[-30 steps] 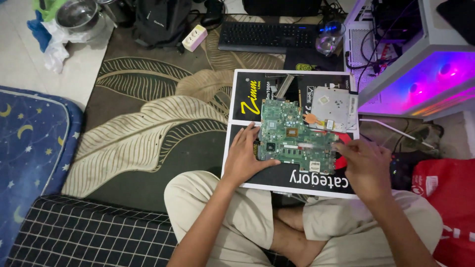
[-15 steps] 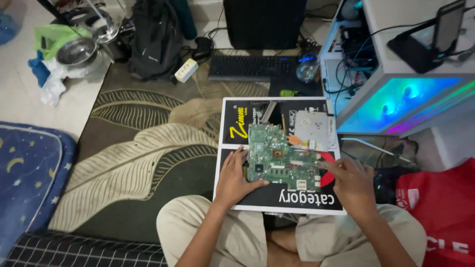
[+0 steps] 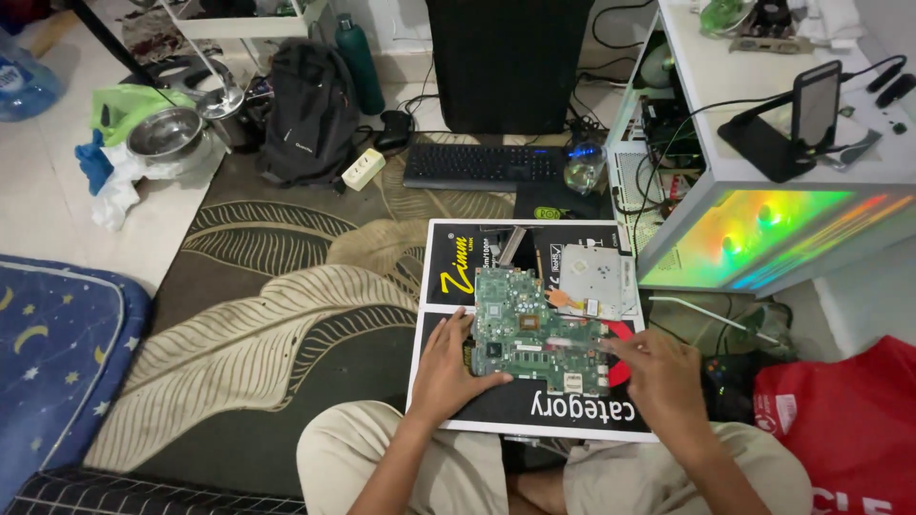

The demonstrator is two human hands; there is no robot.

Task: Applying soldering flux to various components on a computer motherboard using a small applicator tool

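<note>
A green circuit board (image 3: 534, 329) lies on a black printed board (image 3: 458, 262) on the rug in front of my crossed legs. My left hand (image 3: 448, 367) rests on the green board's left edge, fingers on top of it. My right hand (image 3: 663, 377) touches the board's right edge, fingers spread over a red patch; whether it grips anything is unclear. A silver metal drive (image 3: 596, 279) lies just beyond the circuit board on the black printed board.
A black keyboard (image 3: 482, 164) and a dark monitor (image 3: 506, 62) stand ahead. A white computer case (image 3: 763, 229) with rainbow lighting is at right, a phone on a stand (image 3: 811, 110) on top. Backpack (image 3: 310, 110), steel bowl (image 3: 164, 132), blue mattress (image 3: 48, 334), red bag (image 3: 840, 420).
The view has tilted upward, showing more of the room beyond. Both hands stay at the circuit board's edges with little movement.
</note>
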